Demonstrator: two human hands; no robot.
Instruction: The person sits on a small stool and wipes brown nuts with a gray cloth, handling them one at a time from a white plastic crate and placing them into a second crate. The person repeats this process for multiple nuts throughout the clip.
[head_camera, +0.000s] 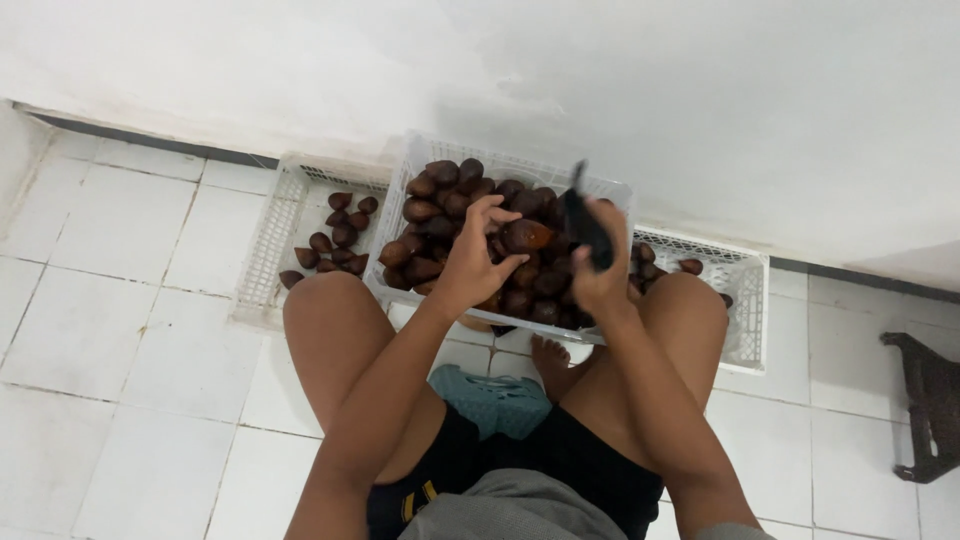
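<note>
Left hand (478, 252) fingers curled around brown scaly fruit (526, 235) atop heaped white crate (405, 180), right hand (598, 262) just right, gripping dark tool (585, 225)

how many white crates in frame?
3. One crate in the middle, heaped with brown fruit, under both hands. One crate left of it, few fruit. One crate to the right, partly hidden by the knee. More may lie out of view.

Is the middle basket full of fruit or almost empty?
Full. The middle basket is heaped with brown fruit up to its rim.
</note>
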